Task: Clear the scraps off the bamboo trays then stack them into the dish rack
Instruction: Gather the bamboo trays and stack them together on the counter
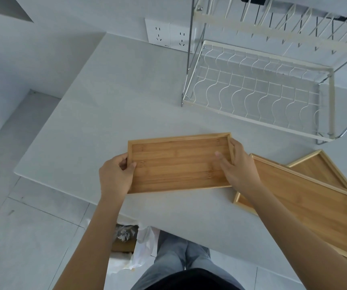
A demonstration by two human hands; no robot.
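Observation:
A small bamboo tray (176,164) is held over the white counter, its bare inside facing me. My left hand (115,174) grips its left short edge and my right hand (237,166) grips its right short edge. To the right lie two bigger bamboo trays: a large one (314,201) across my right forearm's far side, and another (323,170) partly under it. The white wire dish rack (258,91) stands at the back right, its lower shelf bare; an upper tier with prongs (283,19) hangs above.
The white counter (105,114) ends at a left edge and a near edge. Below the near edge a bin (126,241) holds crumpled paper scraps and a white bag. A wall socket panel (168,35) sits behind the rack's left post.

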